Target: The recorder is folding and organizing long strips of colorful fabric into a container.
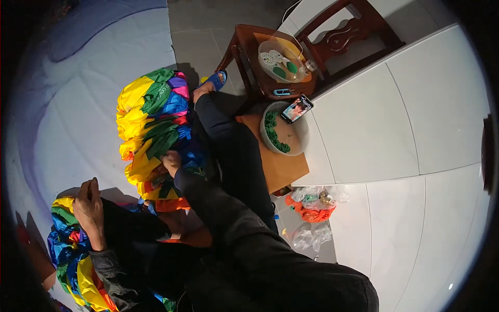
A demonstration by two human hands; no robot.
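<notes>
A bunched pile of shiny fabric [136, 122] in yellow, green, blue, pink and purple lies in front of me. My right hand [171, 162] is at its near right side, fingers curled in against the green and yellow folds. Farther left, my left hand [89, 212] is raised, its fingertips drawn together; anything between them is too small to make out. Beneath and beside that hand lies a second bunch of many-coloured fabric [83, 265], partly covered by my dark sleeve.
A pale cloth [104, 57] spreads at the left. To the right, a clear tub [306, 138] with green pieces carries a phone [297, 108]. A wooden stool [244, 39] holds another clear bowl [266, 48]. Plastic bags [313, 212] lie by the white tiled wall [374, 130].
</notes>
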